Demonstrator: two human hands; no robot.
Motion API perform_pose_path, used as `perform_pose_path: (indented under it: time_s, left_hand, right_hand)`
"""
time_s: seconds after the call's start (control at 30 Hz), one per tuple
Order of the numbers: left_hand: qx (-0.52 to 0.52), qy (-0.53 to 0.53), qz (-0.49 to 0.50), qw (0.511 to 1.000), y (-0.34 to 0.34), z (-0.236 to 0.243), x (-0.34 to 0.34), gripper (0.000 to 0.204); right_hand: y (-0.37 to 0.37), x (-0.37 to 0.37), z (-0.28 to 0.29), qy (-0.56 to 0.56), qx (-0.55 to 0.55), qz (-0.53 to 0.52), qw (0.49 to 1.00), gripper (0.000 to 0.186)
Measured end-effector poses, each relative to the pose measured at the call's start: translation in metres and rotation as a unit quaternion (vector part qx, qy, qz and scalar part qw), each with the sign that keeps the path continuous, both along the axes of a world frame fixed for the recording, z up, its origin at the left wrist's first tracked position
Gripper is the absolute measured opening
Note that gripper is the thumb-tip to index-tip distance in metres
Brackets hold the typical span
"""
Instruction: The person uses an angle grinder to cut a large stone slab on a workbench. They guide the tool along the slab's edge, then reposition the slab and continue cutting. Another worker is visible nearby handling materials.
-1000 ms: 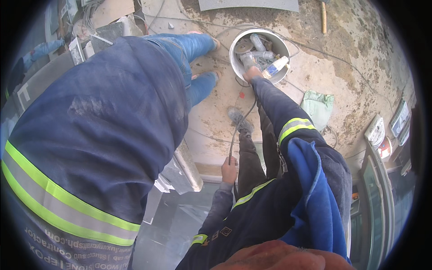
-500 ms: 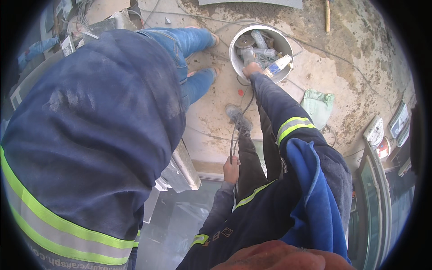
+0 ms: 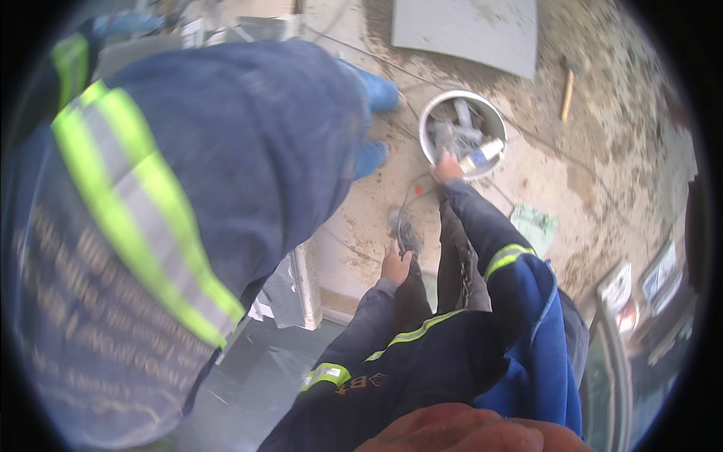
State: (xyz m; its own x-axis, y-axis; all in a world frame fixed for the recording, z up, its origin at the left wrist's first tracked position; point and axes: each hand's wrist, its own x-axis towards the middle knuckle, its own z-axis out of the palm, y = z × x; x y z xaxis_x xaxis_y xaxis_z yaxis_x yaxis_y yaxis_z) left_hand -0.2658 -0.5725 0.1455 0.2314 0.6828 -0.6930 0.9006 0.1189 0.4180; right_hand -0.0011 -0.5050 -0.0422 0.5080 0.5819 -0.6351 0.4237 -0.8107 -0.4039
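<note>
At the rim of a white bucket (image 3: 489,114), my right hand (image 3: 449,167) is closed around the end of a grey angle grinder (image 3: 445,138), whose head lies inside the bucket; blur hides its details. A dark power cable (image 3: 407,197) hangs in a loop from there toward my left hand (image 3: 395,266), which is closed on it nearer my body. Beside the grinder in the bucket are clear plastic pieces (image 3: 465,114) and a white-and-blue tube (image 3: 482,155).
A co-worker in a dark reflective jacket (image 3: 248,128) bends close on my left. Beyond the bucket lie a grey panel (image 3: 463,34) and a hammer (image 3: 568,96). A pale green sack (image 3: 533,226) is to the right. Cords cross the stained floor.
The view has shifted, so the bucket appears lower and more of the grey panel shows. The co-worker's body has turned. My right hand stays at the bucket; my left still grips the cable.
</note>
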Motion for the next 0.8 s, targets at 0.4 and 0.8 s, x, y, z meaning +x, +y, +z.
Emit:
perform_pose_path:
  time_s: [0.4,0.8]
  left_hand:
    - [0.113,0.016,0.160,0.980,-0.029,0.104,-0.298,0.045]
    - [0.052,-0.237,0.168,0.956,-0.170,0.151,-0.445,0.043]
  right_hand:
    - [-0.001,-0.078,0.143,-0.019,0.108,0.285,0.952,0.052]
    - [-0.141,-0.290,0.347,0.162,0.048,0.554,0.815,0.040]
